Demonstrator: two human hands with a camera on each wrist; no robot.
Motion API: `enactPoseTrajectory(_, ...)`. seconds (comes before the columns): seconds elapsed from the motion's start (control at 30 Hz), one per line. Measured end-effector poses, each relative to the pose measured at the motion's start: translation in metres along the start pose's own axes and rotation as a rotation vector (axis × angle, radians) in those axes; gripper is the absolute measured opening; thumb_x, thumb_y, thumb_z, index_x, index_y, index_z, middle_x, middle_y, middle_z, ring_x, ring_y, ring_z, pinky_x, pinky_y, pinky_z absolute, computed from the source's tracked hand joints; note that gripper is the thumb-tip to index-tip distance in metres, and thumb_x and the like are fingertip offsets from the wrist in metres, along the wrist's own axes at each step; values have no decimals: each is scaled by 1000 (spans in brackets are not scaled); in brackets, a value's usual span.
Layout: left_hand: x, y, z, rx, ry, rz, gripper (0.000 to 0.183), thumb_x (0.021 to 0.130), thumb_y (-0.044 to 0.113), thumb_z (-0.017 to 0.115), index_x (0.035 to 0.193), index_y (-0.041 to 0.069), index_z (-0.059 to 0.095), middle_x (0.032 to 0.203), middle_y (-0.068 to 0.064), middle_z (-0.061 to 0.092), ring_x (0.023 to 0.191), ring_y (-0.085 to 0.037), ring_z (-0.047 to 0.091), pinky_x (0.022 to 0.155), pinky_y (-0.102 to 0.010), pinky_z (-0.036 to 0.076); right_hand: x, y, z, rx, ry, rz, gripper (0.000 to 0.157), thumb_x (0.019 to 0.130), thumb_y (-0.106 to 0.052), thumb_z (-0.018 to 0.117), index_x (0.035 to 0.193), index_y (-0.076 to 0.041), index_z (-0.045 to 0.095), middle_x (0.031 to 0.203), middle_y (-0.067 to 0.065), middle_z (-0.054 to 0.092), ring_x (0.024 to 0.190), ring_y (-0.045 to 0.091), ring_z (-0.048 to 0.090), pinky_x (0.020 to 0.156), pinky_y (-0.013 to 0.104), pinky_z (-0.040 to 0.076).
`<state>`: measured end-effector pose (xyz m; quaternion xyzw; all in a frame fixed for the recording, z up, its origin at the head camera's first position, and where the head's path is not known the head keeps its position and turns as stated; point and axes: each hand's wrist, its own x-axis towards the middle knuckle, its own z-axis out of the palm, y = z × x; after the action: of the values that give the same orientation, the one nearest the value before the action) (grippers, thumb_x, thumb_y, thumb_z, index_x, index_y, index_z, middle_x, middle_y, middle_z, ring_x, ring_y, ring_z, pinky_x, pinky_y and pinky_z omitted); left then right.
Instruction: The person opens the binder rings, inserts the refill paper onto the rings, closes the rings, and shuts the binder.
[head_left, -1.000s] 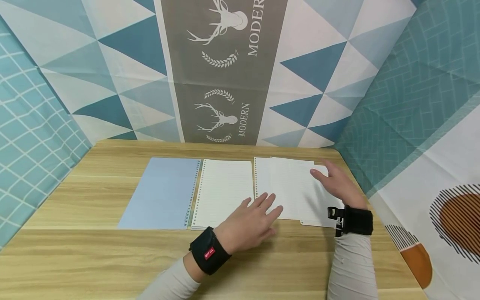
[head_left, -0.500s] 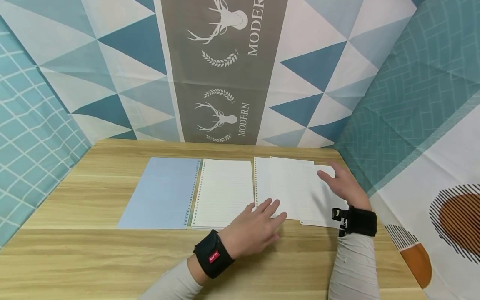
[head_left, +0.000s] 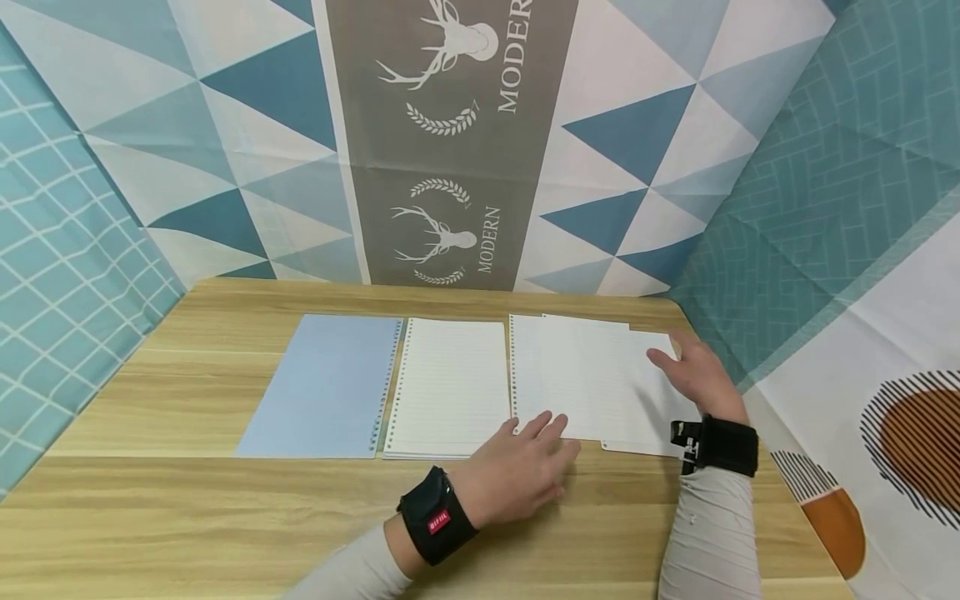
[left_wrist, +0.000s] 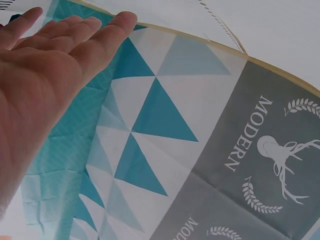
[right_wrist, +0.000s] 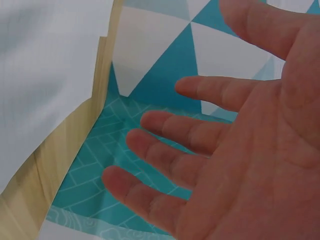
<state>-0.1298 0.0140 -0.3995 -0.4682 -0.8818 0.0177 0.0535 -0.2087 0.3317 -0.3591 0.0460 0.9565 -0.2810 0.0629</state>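
Loose lined sheets (head_left: 581, 375) with punched holes lie fanned and overlapping on the right part of the table. To their left is a stack of lined paper (head_left: 450, 383), holes along its left edge. A pale blue cover (head_left: 322, 387), holes along its right edge, lies farther left. My left hand (head_left: 517, 475), palm down with fingers spread, hovers by the near edge of the sheets and the stack's corner. My right hand (head_left: 701, 379) is over the right edge of the sheets. In the right wrist view its fingers (right_wrist: 170, 165) are spread, holding nothing.
The wooden table (head_left: 187, 525) has a patterned cloth (head_left: 442, 150) with deer prints behind it. Teal and white cloth (head_left: 817, 250) hangs along the right side, and a blue grid cloth (head_left: 60, 250) along the left.
Both hands have drifted slightly right and toward me. The papers and the blue cover have stayed in place.
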Motion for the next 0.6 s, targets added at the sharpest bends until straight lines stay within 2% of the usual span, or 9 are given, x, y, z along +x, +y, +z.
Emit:
enactPoseTrajectory(0.17,1,5,5,30,-30,10,48,100,50,58,139,24,47,156,-8,47,143,-26,50,103,-51,53,2,6,1,-45,-1,79,87,106,-49,44,158,12,11,158,43,18,146,60,18,115,69,27)
enactPoseTrajectory(0.33,1,11,11,59,-48,32,51,101,53,55,143,25,47,156,-8,47,143,-26,50,104,-50,53,4,15,3,-116,-9,141,89,103,-48,47,153,19,17,155,45,21,143,61,21,115,69,29)
enactPoseTrajectory(0.6,-1,17,18,99,-10,52,48,100,56,55,137,26,54,151,-7,51,138,-25,53,101,-46,54,2,27,6,-161,-22,205,91,100,-46,52,150,22,19,149,49,24,136,64,27,111,69,33)
